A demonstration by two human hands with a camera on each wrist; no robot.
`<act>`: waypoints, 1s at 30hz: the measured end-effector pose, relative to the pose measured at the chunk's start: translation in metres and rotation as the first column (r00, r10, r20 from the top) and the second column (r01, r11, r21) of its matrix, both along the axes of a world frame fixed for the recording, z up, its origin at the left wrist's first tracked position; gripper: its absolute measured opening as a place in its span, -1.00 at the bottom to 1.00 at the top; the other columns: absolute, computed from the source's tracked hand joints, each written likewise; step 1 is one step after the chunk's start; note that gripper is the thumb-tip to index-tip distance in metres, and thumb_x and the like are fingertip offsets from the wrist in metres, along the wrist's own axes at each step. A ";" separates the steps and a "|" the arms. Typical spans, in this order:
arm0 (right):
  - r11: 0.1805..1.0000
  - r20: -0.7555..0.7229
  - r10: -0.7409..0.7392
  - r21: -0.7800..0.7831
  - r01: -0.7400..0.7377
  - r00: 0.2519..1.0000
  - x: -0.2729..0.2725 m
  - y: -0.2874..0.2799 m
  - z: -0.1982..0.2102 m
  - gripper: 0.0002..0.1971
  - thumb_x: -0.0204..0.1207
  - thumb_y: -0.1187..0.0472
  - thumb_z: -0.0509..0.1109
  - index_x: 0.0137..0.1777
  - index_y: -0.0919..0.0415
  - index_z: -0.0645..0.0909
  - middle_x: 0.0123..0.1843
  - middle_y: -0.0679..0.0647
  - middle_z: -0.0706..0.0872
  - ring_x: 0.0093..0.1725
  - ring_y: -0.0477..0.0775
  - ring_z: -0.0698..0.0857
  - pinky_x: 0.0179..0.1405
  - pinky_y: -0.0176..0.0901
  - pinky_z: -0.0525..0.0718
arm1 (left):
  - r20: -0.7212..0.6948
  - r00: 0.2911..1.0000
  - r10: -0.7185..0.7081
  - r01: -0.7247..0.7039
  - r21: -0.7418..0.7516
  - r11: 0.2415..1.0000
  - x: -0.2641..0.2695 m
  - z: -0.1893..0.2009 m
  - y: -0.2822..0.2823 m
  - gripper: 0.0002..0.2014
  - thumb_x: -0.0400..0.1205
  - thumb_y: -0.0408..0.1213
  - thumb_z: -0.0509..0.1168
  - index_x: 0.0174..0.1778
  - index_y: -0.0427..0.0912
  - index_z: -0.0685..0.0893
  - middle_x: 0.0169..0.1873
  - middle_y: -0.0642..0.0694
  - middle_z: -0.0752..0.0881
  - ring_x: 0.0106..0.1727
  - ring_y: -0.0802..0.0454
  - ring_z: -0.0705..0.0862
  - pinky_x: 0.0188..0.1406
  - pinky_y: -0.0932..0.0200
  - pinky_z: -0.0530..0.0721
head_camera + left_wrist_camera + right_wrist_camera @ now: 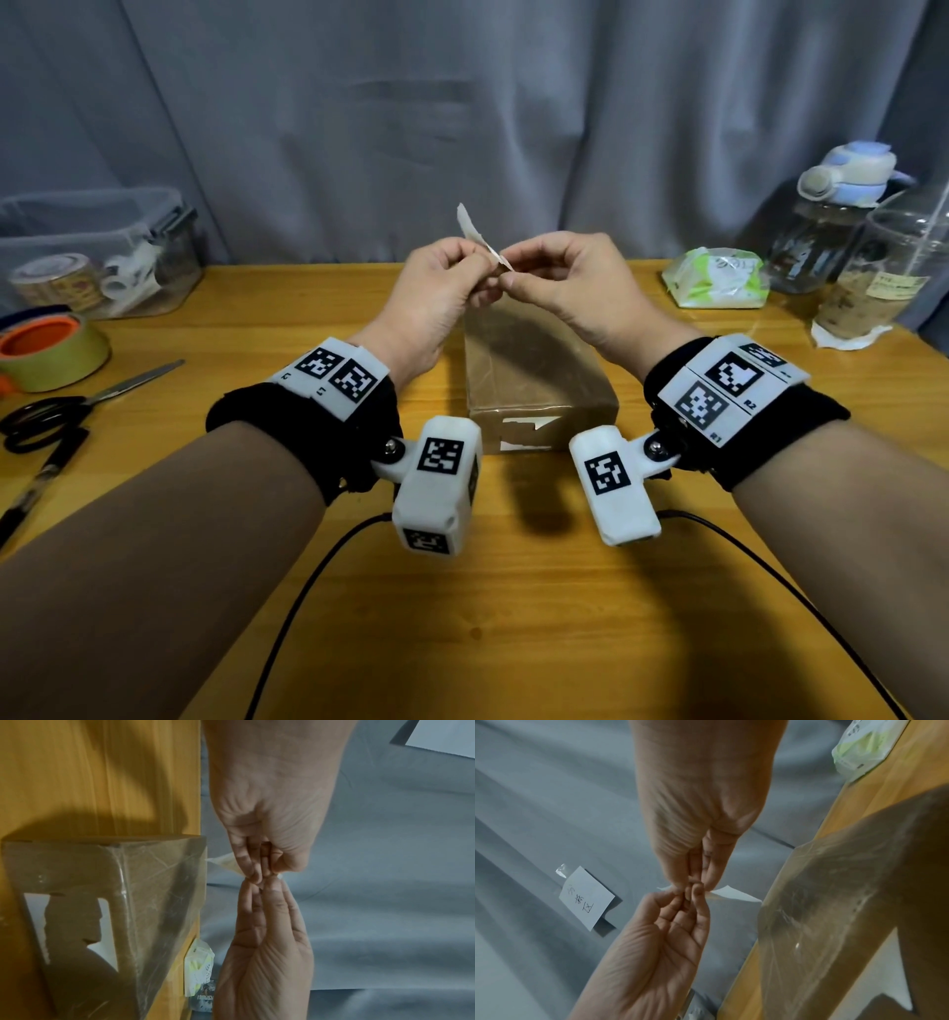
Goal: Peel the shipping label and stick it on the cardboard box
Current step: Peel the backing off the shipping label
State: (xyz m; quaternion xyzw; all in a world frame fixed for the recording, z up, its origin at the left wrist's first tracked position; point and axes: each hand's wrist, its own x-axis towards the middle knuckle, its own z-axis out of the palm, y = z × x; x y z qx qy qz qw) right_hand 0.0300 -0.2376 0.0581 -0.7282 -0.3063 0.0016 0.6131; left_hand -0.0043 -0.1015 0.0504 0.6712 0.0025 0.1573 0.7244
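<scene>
While both hands are working in the air above the yellow wooden worktop, the things at the left edge are lying out of the way: a roll of tan packing tape with an orange core, black-handled scissors and a clear plastic storage tub, probably parked there so the middle stays free for the box. Moving inward, the left hand is pinching the small white paper shipping label, its grip closed with thumb and fingertips pressed together on the near edge, so that most of the slip is standing up and away from the palm. Meeting it fingertip to fingertip, the right hand is nipping the same end with its own grip closed tight, likely picking at a corner to split the label from its backing; the wrist views are showing thin paper sticking out on both sides of the pinch. Just below and behind the hands, the brown cardboard box wrapped in clear tape is sitting square in the middle, close under the label, which should make the transfer short. Further right, a green and white tissue pack, a clear bottle with a pale blue lid and a clear plastic cup are standing well apart from the work.
</scene>
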 end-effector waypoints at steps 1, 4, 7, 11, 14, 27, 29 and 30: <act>0.999 -0.031 0.011 0.031 -0.010 0.999 -0.001 0.000 0.000 -0.77 0.44 0.43 0.43 0.08 0.49 0.65 -0.10 0.29 0.76 -0.11 0.06 0.74 0.01 -0.19 0.75 | 0.005 1.000 0.004 -0.004 0.016 1.000 0.000 0.000 0.001 -0.78 0.57 -0.46 0.23 -0.38 -0.17 0.60 -0.44 -0.08 0.63 -0.39 0.15 0.61 -0.28 0.33 0.62; 0.997 -0.097 0.005 0.081 0.003 0.995 -0.001 0.001 0.000 -0.81 0.48 0.40 0.39 0.03 0.54 0.66 -0.23 0.21 0.74 -0.23 -0.03 0.72 -0.15 -0.31 0.73 | 0.015 1.000 -0.011 0.010 0.082 0.997 0.000 0.001 0.003 -0.79 0.55 -0.46 0.24 -0.39 -0.16 0.60 -0.44 -0.10 0.64 -0.36 0.11 0.61 -0.27 0.32 0.61; 0.997 -0.151 -0.004 0.079 0.016 0.989 -0.001 0.001 0.003 -0.87 0.47 0.42 0.39 -0.08 0.52 0.68 -0.31 0.19 0.73 -0.30 -0.02 0.72 -0.16 -0.26 0.75 | 0.023 1.000 -0.017 0.013 0.138 0.990 -0.001 0.003 0.003 -0.79 0.55 -0.48 0.22 -0.38 -0.16 0.58 -0.42 -0.12 0.65 -0.38 0.13 0.62 -0.30 0.37 0.64; 0.997 -0.232 0.016 0.078 0.002 0.973 -0.001 0.001 0.007 -0.93 0.45 0.51 0.33 -0.15 0.50 0.64 -0.34 0.26 0.69 -0.41 -0.04 0.72 -0.13 -0.15 0.78 | 0.023 0.999 -0.030 0.025 0.194 0.981 -0.001 0.004 0.003 -0.79 0.55 -0.50 0.22 -0.36 -0.16 0.58 -0.36 -0.20 0.67 -0.38 0.13 0.62 -0.31 0.38 0.64; 0.999 -0.235 0.005 0.053 0.008 0.972 0.000 0.002 0.008 -0.89 0.43 0.51 0.34 -0.28 0.40 0.63 -0.35 0.26 0.67 -0.34 0.08 0.71 -0.08 -0.07 0.78 | 0.028 0.999 -0.043 0.037 0.209 0.977 -0.002 0.004 0.003 -0.82 0.56 -0.46 0.25 -0.32 -0.15 0.60 -0.33 -0.18 0.69 -0.34 0.11 0.64 -0.25 0.35 0.66; 0.996 -0.334 0.013 0.084 0.016 0.942 -0.002 0.007 0.006 -0.83 0.53 0.45 0.28 -0.28 0.32 0.60 -0.38 0.18 0.64 -0.44 -0.07 0.62 -0.41 -0.34 0.68 | 0.020 0.999 -0.035 0.029 0.254 0.967 0.001 0.002 0.006 -0.89 0.53 -0.40 0.36 -0.29 -0.14 0.66 -0.35 -0.08 0.69 -0.33 0.17 0.65 -0.27 0.42 0.68; 0.994 -0.356 0.015 0.103 0.023 0.934 -0.001 0.007 0.007 -0.83 0.51 0.43 0.31 -0.30 0.30 0.60 -0.46 0.12 0.67 -0.47 -0.08 0.63 -0.42 -0.33 0.68 | 0.028 0.999 -0.025 0.016 0.289 0.957 0.002 0.003 0.007 -0.88 0.55 -0.42 0.34 -0.29 -0.15 0.66 -0.38 -0.08 0.68 -0.38 0.19 0.64 -0.29 0.43 0.68; 0.994 -0.362 0.006 0.103 0.034 0.932 -0.001 0.007 0.007 -0.83 0.51 0.43 0.32 -0.31 0.29 0.60 -0.53 0.05 0.68 -0.48 -0.09 0.63 -0.42 -0.33 0.67 | 0.030 0.999 -0.021 0.010 0.312 0.950 0.002 0.004 0.008 -0.87 0.56 -0.42 0.33 -0.29 -0.15 0.65 -0.40 -0.09 0.68 -0.40 0.20 0.64 -0.30 0.42 0.67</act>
